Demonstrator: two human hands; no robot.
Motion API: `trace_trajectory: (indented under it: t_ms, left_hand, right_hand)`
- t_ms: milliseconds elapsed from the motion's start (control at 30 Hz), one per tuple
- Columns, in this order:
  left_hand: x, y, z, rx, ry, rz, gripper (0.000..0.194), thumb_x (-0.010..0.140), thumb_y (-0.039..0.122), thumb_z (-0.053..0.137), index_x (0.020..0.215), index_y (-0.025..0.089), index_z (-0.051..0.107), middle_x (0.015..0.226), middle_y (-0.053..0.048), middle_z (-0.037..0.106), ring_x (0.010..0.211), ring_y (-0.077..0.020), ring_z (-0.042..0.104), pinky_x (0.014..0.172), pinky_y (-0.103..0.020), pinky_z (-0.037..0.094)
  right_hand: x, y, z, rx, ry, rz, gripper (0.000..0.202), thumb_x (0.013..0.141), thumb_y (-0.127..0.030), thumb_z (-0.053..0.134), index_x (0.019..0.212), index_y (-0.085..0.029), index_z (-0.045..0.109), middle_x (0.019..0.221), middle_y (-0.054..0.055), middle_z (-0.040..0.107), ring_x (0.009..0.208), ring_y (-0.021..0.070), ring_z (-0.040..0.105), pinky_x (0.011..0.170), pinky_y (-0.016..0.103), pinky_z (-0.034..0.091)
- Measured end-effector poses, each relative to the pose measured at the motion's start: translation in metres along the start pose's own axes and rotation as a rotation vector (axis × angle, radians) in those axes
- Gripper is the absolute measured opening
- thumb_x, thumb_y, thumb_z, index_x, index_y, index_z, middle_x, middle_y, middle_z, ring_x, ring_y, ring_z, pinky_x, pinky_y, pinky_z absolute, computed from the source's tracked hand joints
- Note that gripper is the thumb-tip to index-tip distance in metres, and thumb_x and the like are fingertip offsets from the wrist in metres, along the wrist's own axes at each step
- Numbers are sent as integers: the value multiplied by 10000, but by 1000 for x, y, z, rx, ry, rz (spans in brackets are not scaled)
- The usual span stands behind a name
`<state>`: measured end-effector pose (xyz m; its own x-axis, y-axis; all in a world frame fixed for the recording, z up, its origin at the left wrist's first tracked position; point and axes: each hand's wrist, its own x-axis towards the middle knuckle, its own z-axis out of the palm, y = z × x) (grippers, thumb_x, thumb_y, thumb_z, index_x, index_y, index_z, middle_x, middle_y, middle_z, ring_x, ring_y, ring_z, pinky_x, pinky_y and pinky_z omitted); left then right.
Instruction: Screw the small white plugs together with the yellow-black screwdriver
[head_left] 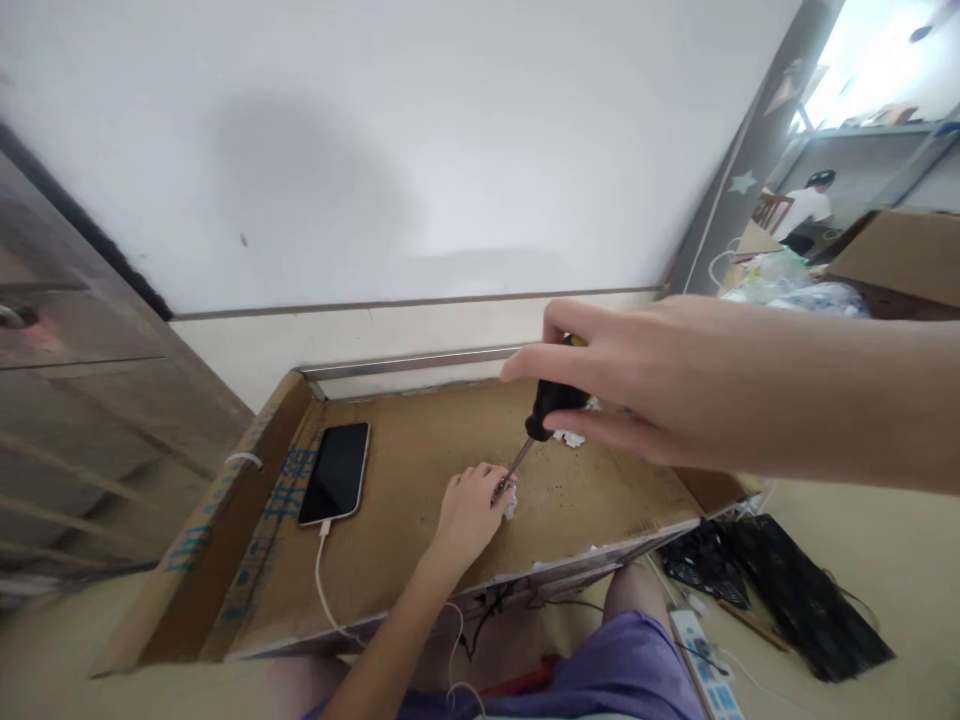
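Operator: State the position of each hand.

Technician: The right hand [634,372] is closed around a screwdriver with a thick black handle [553,400] and a slim, straight metal shaft. The shaft slants down toward the left hand [466,515]. That hand lies low, fingers bent and bunched around a small, irregular white piece [511,503] on the brown, cardboard-covered desk [420,440].

Operator: Describe the work surface.

Technician: Matt cardboard, sprinkled with small dark specks near the hands. Its left side folds up into a raised edge [212,575]; blue printed characters [291,487] run beside the fold. A second jagged white piece [571,438] lies behind the screwdriver, partly hidden by the right hand.

Operator: Other items on the desk?

Technician: A flat, rounded-corner phone with a glossy black screen [336,472] sits at the left. A thin white cable [319,572] plugs into its near end.

Operator: Containers?

Technician: A brown cardboard box [900,250] stands at the far right; its contents are hidden. Crumpled, translucent plastic bags [795,288] lie just beside it.
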<state>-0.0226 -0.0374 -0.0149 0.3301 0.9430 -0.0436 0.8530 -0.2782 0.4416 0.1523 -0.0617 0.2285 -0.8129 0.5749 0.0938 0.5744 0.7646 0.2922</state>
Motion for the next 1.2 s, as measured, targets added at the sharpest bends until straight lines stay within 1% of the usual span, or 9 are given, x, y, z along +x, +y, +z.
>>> trace_trajectory:
  t_ms: [133, 233, 367, 500, 633, 800, 1000, 1100, 1200]
  left_hand:
    - [9, -6, 4, -24, 58, -14, 276, 886, 233, 485, 1154, 236, 549, 1132, -33, 641, 1039, -233, 563, 888, -389, 391]
    - [16, -11, 2, -49, 63, -11, 299, 872, 240, 512, 1169, 247, 539, 1151, -23, 638, 1047, -235, 565, 899, -398, 387]
    - [24, -21, 1, -110, 86, 59, 334, 846, 226, 551, 1178, 256, 539, 1137, -7, 644, 1055, -216, 563, 942, -383, 368]
    - [30, -30, 4, -187, 98, 170, 322, 843, 225, 551, 1164, 261, 544, 1143, 5, 642, 1071, -189, 560, 961, -349, 365]
    - [30, -31, 7, -213, 101, 160, 262, 855, 220, 528, 1113, 239, 572, 1067, -3, 665, 998, -183, 590, 923, -339, 397]
    - [27, -24, 5, -190, 84, 115, 259, 848, 206, 535, 1099, 222, 594, 1040, -29, 671, 987, -198, 599, 886, -329, 422]
    - [25, -22, 4, -162, 86, 122, 241, 870, 220, 512, 1093, 223, 603, 1088, -33, 654, 1024, -200, 580, 891, -338, 418]
    - [26, -24, 6, -163, 89, 129, 213, 870, 223, 512, 1054, 219, 619, 1112, -34, 648, 1037, -198, 573, 914, -344, 411]
    - [26, -25, 7, -173, 89, 136, 193, 866, 220, 521, 1028, 214, 625, 1109, -32, 649, 1038, -198, 570, 924, -345, 408]
  right_hand:
    - [5, 6, 2, 34, -16, -23, 336, 834, -194, 480, 1167, -198, 528, 1088, 93, 506, 540, 79, 428, 519, 258, 342]
    - [12, 10, 1, 90, -38, -10, 258, 885, -245, 422, 1074, -228, 596, 1061, 71, 523, 512, 73, 418, 535, 272, 360]
    - [17, 12, -1, 202, -70, -29, 411, 838, -125, 444, 1193, -294, 560, 1208, 75, 472, 444, 14, 365, 545, 257, 381]
    - [12, 14, -1, 164, -79, -4, 324, 897, -241, 417, 1163, -318, 586, 1171, 54, 509, 438, 20, 367, 526, 257, 369]
    - [7, 13, 3, 176, -54, 11, 391, 862, -193, 448, 1241, -274, 501, 1293, 96, 428, 424, 2, 360, 493, 244, 359]
    - [12, 13, 3, 42, -32, -41, 285, 882, -214, 433, 1133, -233, 566, 1098, 87, 510, 578, 87, 483, 568, 266, 384]
    - [15, 11, 2, -29, -42, -53, 294, 880, -217, 434, 1149, -237, 550, 1098, 91, 498, 571, 95, 483, 545, 279, 370]
    - [15, 9, 2, -16, -30, -76, 360, 831, -160, 485, 1185, -220, 522, 1147, 98, 479, 686, 128, 534, 605, 290, 397]
    - [15, 8, 0, 34, -55, -34, 282, 866, -206, 455, 1129, -228, 555, 1085, 73, 504, 625, 111, 508, 565, 284, 381]
